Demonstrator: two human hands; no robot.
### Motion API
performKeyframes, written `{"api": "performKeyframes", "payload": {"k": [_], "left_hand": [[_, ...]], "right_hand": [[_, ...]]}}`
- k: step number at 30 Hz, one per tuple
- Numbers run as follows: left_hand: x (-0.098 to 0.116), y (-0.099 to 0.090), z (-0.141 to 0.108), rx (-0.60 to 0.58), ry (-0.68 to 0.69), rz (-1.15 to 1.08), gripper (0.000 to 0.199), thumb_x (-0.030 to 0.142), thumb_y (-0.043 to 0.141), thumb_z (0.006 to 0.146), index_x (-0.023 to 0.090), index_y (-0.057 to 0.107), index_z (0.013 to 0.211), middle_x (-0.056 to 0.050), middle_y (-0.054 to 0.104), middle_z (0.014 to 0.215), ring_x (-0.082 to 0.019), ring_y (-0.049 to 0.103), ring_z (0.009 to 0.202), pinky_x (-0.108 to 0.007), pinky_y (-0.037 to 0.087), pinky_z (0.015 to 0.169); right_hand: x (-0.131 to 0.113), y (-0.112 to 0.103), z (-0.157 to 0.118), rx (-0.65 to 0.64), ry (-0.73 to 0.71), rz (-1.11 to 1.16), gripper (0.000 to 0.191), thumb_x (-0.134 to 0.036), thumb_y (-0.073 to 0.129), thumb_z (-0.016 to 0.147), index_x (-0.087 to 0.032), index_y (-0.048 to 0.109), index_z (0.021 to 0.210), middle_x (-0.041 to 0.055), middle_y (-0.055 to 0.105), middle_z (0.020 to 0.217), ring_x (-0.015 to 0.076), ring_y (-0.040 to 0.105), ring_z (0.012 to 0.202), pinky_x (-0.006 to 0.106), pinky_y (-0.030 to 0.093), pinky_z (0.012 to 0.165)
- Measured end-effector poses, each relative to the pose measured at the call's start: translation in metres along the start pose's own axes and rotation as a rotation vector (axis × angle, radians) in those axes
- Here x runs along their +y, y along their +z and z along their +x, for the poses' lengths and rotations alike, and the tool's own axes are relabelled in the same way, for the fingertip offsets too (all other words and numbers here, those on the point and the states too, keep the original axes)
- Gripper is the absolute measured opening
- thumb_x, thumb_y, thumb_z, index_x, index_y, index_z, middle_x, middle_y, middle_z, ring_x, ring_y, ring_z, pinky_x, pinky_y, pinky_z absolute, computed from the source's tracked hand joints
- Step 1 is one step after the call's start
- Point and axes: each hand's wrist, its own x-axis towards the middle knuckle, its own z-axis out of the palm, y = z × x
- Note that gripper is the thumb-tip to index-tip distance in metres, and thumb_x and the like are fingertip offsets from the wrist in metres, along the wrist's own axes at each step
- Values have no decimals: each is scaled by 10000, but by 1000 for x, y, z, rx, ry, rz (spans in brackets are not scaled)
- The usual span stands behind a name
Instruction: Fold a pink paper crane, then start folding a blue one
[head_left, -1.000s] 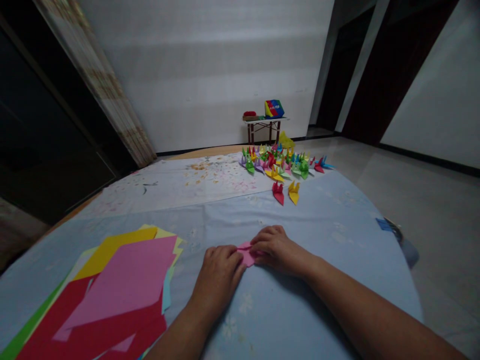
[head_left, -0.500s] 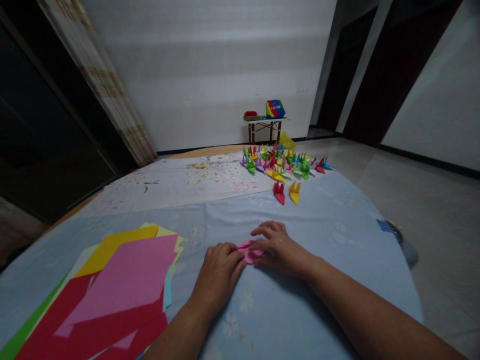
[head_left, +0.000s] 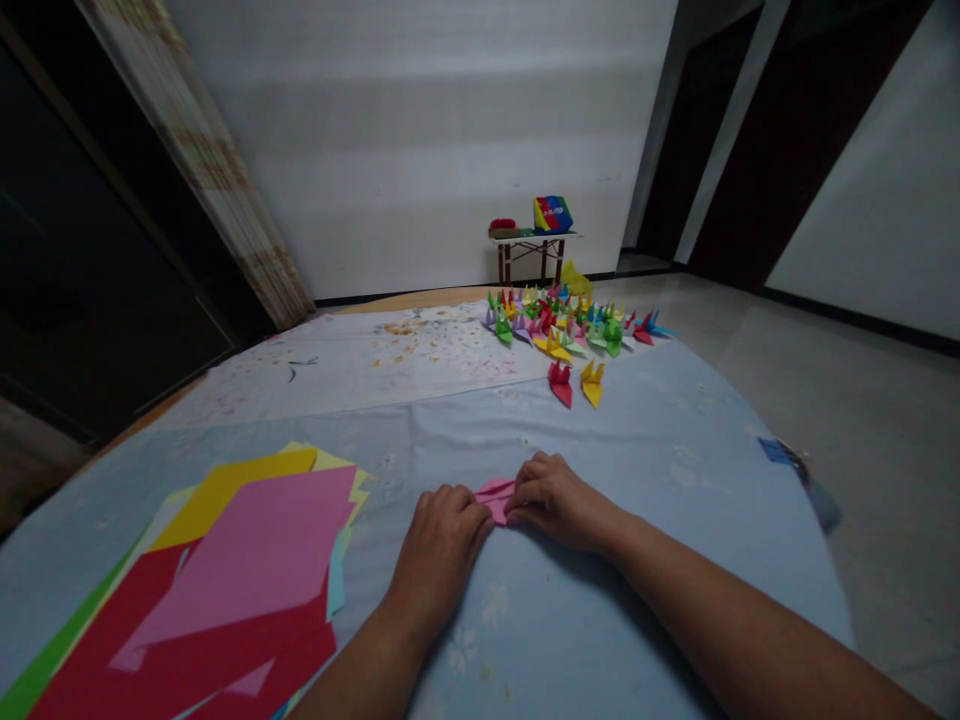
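Observation:
A small folded piece of pink paper (head_left: 496, 499) lies on the blue part of the tablecloth, between my two hands. The fingers of my left hand (head_left: 444, 530) are pressed together on its left end. At its right end, my right hand (head_left: 559, 502) pinches the paper with thumb and curled fingers. Part of the paper is hidden under the fingertips of both hands.
Loose coloured sheets, a pink sheet (head_left: 259, 555) on top, lie at the left. Beyond my hands stand a red paper crane (head_left: 560, 385) and a yellow one (head_left: 592, 384), with several more behind. A small table (head_left: 534, 240) bears a colourful box (head_left: 553, 215).
The fingers of my right hand, spread a little before, have closed on the right end of the pink paper. My left hand has stayed almost where it was.

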Motion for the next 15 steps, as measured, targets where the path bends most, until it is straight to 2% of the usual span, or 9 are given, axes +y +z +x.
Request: {"api": "performKeyframes", "payload": {"k": [5, 12, 15], "left_hand": [[-1, 4, 0, -7, -10, -12, 224, 237, 405, 882, 209, 610, 798, -35, 571, 828, -182, 500, 805, -329, 385, 738], [-3, 9, 0, 46, -36, -119, 150, 266, 469, 845, 209, 602, 802, -43, 555, 836, -201, 505, 841, -346, 399, 757], [-5, 12, 1, 55, -70, -145, 164, 269, 469, 850, 211, 611, 791, -37, 557, 817, -199, 509, 836, -344, 397, 754]], "right_hand": [[1, 2, 1, -8, 0, -30, 232, -358, 484, 860, -203, 654, 829, 49, 597, 809, 160, 484, 806, 298, 319, 713], [-4, 2, 1, -15, 22, -58, 216, -301, 448, 882, -187, 626, 838, 49, 582, 810, 156, 477, 806, 290, 313, 714], [-4, 2, -1, -5, 18, -36, 191, -330, 495, 852, -190, 624, 845, 47, 578, 824, 166, 475, 827, 299, 308, 731]]}}
